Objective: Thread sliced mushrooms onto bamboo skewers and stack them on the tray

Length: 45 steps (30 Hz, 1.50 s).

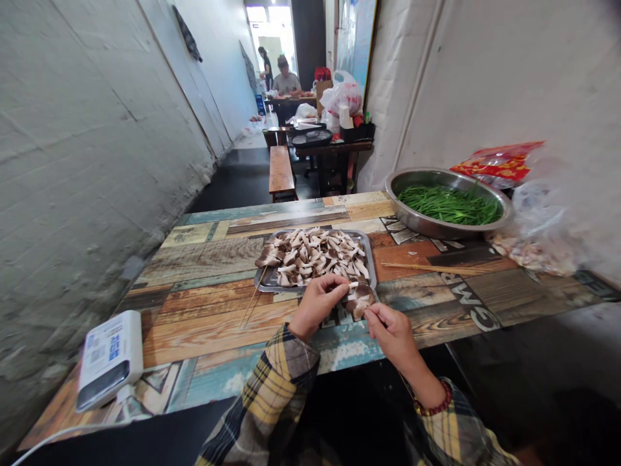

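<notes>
My left hand (317, 301) and my right hand (391, 330) meet just in front of a metal tray (371, 262) heaped with sliced mushrooms (315, 255). Between them sits a small stack of mushroom pieces (359, 299). The left fingers pinch the stack from above. My right fingers are closed at its lower edge; a thin skewer may be in them but I cannot make it out. Both sleeves are plaid, and a bead bracelet (434, 408) circles the right wrist.
A steel bowl of green chives (449, 204) stands at the right with plastic bags (533, 239) behind it. Bamboo skewers (427, 267) lie beside the tray. A white device with a cable (109, 359) rests near left. A bench, tables and two people are down the corridor.
</notes>
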Available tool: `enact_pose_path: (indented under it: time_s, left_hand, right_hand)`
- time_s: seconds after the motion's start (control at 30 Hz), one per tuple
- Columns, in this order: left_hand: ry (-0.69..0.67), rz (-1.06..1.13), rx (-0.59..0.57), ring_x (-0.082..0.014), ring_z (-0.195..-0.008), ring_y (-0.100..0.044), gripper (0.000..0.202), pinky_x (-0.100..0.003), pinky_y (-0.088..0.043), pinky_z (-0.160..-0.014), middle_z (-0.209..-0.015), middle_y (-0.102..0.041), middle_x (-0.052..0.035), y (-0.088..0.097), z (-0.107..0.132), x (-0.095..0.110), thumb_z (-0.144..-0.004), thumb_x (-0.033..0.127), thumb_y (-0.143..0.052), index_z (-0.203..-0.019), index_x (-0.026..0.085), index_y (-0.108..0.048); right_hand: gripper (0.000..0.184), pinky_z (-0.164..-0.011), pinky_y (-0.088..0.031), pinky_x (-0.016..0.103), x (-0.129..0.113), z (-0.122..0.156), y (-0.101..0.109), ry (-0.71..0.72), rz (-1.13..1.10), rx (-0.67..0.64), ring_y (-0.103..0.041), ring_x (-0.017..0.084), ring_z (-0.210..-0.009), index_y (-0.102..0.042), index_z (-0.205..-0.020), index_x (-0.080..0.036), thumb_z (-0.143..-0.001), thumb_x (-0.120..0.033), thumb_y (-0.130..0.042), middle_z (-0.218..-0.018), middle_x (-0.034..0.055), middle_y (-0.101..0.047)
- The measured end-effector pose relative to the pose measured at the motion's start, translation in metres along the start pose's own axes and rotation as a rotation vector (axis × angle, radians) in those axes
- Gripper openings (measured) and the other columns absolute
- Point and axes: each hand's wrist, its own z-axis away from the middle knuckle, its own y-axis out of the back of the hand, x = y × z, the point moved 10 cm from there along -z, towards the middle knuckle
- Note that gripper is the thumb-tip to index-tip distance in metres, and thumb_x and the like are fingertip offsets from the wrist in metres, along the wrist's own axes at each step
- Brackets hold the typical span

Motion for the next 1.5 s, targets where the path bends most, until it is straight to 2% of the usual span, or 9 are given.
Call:
enact_pose_path:
  time_s: [0.1,0.3,0.63,0.7,0.8,0.9,1.07,1.27,1.5]
  left_hand:
    - [-0.029,-0.03,0.006,-0.0126,-0.067,-0.054,0.023,-0.022,-0.041,-0.063,-0.073,-0.065,-0.003,0.001,0.0,0.002,-0.074,0.037,-0.066,-0.079,0.015,-0.071]
    - [-0.055,-0.092,0.008,-0.0107,-0.058,-0.049,0.025,-0.021,-0.037,-0.056,-0.061,-0.058,-0.001,0.001,0.0,0.003,-0.074,0.036,-0.067,-0.063,0.014,-0.066]
    - [-0.092,-0.21,-0.144,-0.011,-0.059,-0.052,0.025,-0.021,-0.039,-0.057,-0.061,-0.059,-0.0022,-0.015,0.001,0.009,-0.076,0.034,-0.062,-0.062,0.012,-0.065]
    - [-0.101,-0.178,-0.096,-0.0124,-0.064,-0.055,0.022,-0.022,-0.042,-0.061,-0.068,-0.063,-0.0036,-0.007,0.0,0.011,-0.076,0.033,-0.063,-0.07,0.013,-0.068]
    - [-0.126,-0.123,0.1,-0.0144,-0.071,-0.058,0.024,-0.024,-0.044,-0.065,-0.079,-0.068,-0.0052,0.019,-0.002,0.013,-0.077,0.034,-0.062,-0.087,0.014,-0.071]
    - [-0.152,-0.146,0.241,-0.015,-0.071,-0.058,0.024,-0.024,-0.043,-0.064,-0.079,-0.068,-0.0047,0.042,-0.004,0.013,-0.08,0.034,-0.059,-0.089,0.014,-0.07]
    - [-0.261,-0.507,0.325,-0.0158,-0.072,-0.057,0.017,-0.026,-0.042,-0.066,-0.075,-0.064,-0.0043,0.059,-0.004,0.02,-0.082,0.027,-0.056,-0.078,0.014,-0.066]
    - [-0.353,-0.934,0.202,-0.0178,-0.079,-0.055,0.012,-0.029,-0.04,-0.071,-0.079,-0.059,-0.0046,0.034,0.001,0.026,-0.083,0.02,-0.054,-0.075,0.017,-0.063]
    - [-0.347,-1.05,0.192,-0.0192,-0.08,-0.054,0.016,-0.031,-0.04,-0.073,-0.077,-0.057,-0.0049,0.021,0.004,0.028,-0.084,0.026,-0.056,-0.07,0.018,-0.06]
  right_hand:
    - [0.029,-0.049,-0.037,0.021,-0.003,-0.001,0.0,0.008,0.003,-0.005,-0.049,0.011,-0.043,-0.059,-0.069,-0.019,-0.091,-0.031,-0.047,-0.046,-0.0045,-0.05]
    - [0.029,-0.05,-0.037,0.022,-0.006,0.002,0.002,0.033,0.064,0.018,-0.049,0.011,-0.045,-0.059,-0.069,-0.019,-0.092,-0.03,-0.046,-0.047,-0.004,-0.051]
    - [0.028,-0.051,-0.036,0.022,-0.009,0.004,0.003,0.068,0.099,0.036,-0.051,0.012,-0.047,-0.059,-0.069,-0.018,-0.091,-0.029,-0.046,-0.049,-0.0034,-0.051]
    - [0.028,-0.05,-0.036,0.022,-0.008,0.003,0.003,0.063,0.083,0.027,-0.05,0.011,-0.046,-0.06,-0.07,-0.018,-0.091,-0.029,-0.046,-0.048,-0.004,-0.05]
    - [0.029,-0.05,-0.036,0.021,-0.004,0.003,0.004,0.041,0.041,0.022,-0.048,0.011,-0.045,-0.06,-0.069,-0.018,-0.091,-0.03,-0.047,-0.047,-0.0044,-0.049]
    - [0.028,-0.05,-0.037,0.021,0.003,0.004,0.006,0.006,-0.029,0.022,-0.048,0.011,-0.045,-0.059,-0.069,-0.018,-0.092,-0.031,-0.047,-0.047,-0.0048,-0.049]
    - [0.028,-0.048,-0.036,0.021,0.011,0.003,0.012,-0.039,-0.108,0.052,-0.046,0.01,-0.044,-0.058,-0.069,-0.018,-0.091,-0.033,-0.048,-0.047,-0.0053,-0.048]
    - [0.027,-0.048,-0.036,0.021,0.013,0.003,0.011,-0.049,-0.12,0.055,-0.046,0.01,-0.043,-0.059,-0.072,-0.017,-0.091,-0.032,-0.048,-0.047,-0.0054,-0.048]
    - [0.027,-0.048,-0.035,0.021,0.01,0.002,0.011,-0.043,-0.092,0.064,-0.045,0.01,-0.043,-0.057,-0.069,-0.018,-0.091,-0.031,-0.048,-0.047,-0.0055,-0.048]
